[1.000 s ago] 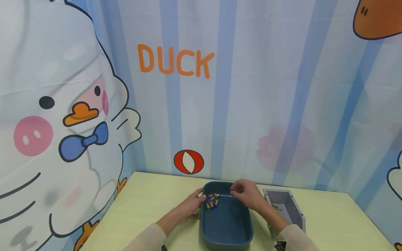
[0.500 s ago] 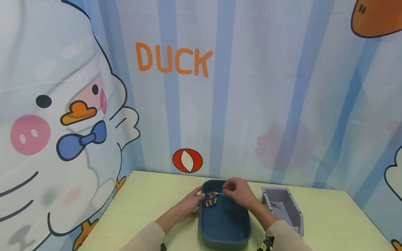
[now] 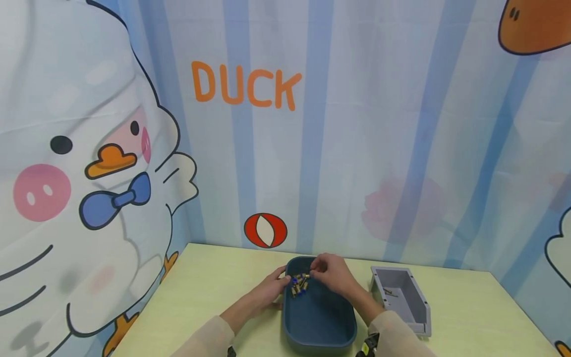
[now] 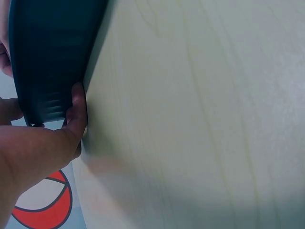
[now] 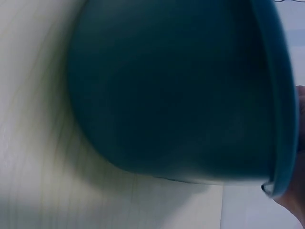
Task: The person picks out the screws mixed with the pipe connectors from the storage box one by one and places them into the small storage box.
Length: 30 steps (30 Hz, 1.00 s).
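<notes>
In the head view a dark blue plastic tub (image 3: 319, 317) stands on the table. My left hand (image 3: 267, 289) grips its left side, thumb at the rim and fingers around the outside. The left wrist view shows those fingers (image 4: 76, 112) against the tub's outer wall. Brass push-in fittings (image 3: 299, 286) with blue collars lie piled in the tub's far left corner. Over the far end bends my right hand (image 3: 332, 274), fingers curled, fingertips right at the pile's edge. I cannot tell whether they pinch a fitting. Only the tub's outside fills the right wrist view.
Right of the tub stands a grey plastic bin (image 3: 419, 307) with a few thin brass-coloured pieces (image 3: 390, 292) in it. The pale yellow table (image 3: 464, 312) ends at a printed curtain (image 3: 348, 148) at the back and left.
My right hand has moved left over the tub, from its far right rim to the fittings. The left hand keeps its grip on the tub. The head view has shifted slightly.
</notes>
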Each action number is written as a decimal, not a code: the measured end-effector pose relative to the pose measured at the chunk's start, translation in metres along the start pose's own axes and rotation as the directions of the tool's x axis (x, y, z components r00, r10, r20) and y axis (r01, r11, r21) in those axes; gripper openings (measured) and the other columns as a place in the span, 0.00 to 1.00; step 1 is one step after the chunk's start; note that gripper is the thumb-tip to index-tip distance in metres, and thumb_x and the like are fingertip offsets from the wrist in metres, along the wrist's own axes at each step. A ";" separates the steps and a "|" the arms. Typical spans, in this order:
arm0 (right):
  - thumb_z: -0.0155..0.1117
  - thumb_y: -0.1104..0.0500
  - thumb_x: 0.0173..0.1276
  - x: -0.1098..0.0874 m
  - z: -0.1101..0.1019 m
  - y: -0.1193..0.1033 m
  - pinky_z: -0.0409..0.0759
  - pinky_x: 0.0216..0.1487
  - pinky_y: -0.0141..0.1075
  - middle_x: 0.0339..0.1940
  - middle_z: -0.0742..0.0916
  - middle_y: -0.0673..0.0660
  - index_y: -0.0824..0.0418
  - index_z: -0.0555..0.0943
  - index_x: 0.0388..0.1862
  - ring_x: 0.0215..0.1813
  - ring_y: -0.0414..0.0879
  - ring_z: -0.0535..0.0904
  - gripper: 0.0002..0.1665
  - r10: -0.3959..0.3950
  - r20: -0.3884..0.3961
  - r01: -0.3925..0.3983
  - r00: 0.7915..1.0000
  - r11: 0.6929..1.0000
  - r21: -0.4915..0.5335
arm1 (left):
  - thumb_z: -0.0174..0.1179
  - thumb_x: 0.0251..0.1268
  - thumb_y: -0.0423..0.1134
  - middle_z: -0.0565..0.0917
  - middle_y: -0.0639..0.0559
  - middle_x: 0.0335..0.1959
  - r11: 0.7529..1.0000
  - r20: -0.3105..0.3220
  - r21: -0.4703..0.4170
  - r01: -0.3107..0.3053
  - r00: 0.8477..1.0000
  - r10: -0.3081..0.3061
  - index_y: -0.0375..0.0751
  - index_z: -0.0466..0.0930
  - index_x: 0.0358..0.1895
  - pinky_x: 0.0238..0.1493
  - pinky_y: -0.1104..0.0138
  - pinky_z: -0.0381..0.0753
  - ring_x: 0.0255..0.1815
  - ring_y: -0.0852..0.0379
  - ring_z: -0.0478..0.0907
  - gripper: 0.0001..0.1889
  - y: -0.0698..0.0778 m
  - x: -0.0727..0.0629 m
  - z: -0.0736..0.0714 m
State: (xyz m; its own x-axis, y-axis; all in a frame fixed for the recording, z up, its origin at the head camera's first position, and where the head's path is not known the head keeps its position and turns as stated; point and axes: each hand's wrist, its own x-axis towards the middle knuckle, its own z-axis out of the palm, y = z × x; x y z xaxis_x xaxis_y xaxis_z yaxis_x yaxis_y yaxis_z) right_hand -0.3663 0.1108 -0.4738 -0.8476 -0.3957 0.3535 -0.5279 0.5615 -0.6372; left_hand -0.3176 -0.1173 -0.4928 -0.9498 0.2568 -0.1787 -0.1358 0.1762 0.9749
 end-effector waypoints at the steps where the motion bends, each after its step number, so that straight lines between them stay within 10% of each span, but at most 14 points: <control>1: 0.75 0.68 0.66 0.001 0.001 0.000 0.82 0.38 0.37 0.31 0.86 0.50 0.63 0.87 0.37 0.34 0.41 0.82 0.04 -0.002 0.002 0.002 1.000 1.000 0.004 | 0.46 0.88 0.44 0.77 0.33 0.70 1.000 0.000 -0.002 0.001 1.000 -0.001 0.41 0.56 0.84 0.50 0.49 0.84 0.71 0.34 0.74 0.29 0.000 0.000 0.000; 30: 0.77 0.68 0.64 0.001 0.030 0.006 0.84 0.40 0.40 0.35 0.88 0.53 0.65 0.87 0.41 0.36 0.45 0.85 0.08 -0.018 0.122 0.025 0.992 0.998 -0.061 | 0.46 0.88 0.45 0.73 0.33 0.74 1.000 0.012 -0.013 0.017 1.000 -0.016 0.43 0.57 0.84 0.54 0.44 0.83 0.72 0.33 0.72 0.29 -0.001 0.003 -0.003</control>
State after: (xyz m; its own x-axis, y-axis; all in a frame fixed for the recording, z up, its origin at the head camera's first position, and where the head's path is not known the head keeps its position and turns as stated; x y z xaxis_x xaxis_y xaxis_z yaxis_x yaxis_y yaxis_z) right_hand -0.3686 0.0919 -0.4974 -0.8253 -0.4914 0.2784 -0.5514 0.5946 -0.5851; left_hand -0.3208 -0.1195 -0.4942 -0.9441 0.2650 -0.1962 -0.1551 0.1680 0.9735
